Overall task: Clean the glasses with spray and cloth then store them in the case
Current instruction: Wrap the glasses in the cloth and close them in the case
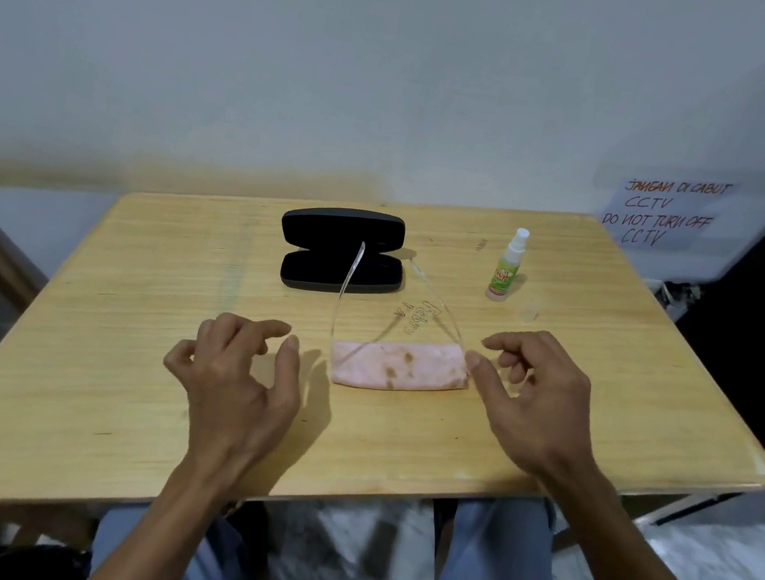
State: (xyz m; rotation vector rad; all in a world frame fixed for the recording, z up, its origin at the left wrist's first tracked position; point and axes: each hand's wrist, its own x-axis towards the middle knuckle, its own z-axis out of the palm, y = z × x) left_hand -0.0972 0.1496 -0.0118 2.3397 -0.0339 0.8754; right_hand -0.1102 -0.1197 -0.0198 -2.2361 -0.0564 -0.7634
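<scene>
The left hand (pixel 238 367) hovered over the tabletop (pixel 111 347), palm down, with its fingers loosely curled and nothing between them; the thumb and the first finger were apart. To the right of it, farther back on the tabletop, stood the black case (pixel 341 253). It was open, with the lid raised behind the lower half, and the inside was dark.

The glasses (pixel 393 336) were in the middle, in front of the case. Their frame was clear and hard to see. The two thin arms pointed away from the person, one crossing in front of the case, the other running toward the bottle. The front part of the glasses was over the cloth (pixel 398 365), but I could not tell if it touched the cloth or was lifted above it. The cloth was pink, folded into a long strip, with some brown spots, and it lay flat on the tabletop between the two hands.

Behind and to the right, the small spray bottle (pixel 507 267) stood upright, with a white nozzle and a green label. A small clear cap (pixel 530 310) lay just beside it.

The right hand (pixel 538 400) was at the right end of the cloth. Its fingers were bent, and the thumb seemed to touch the right corner of the glasses, but a real grip could not be told.
</scene>
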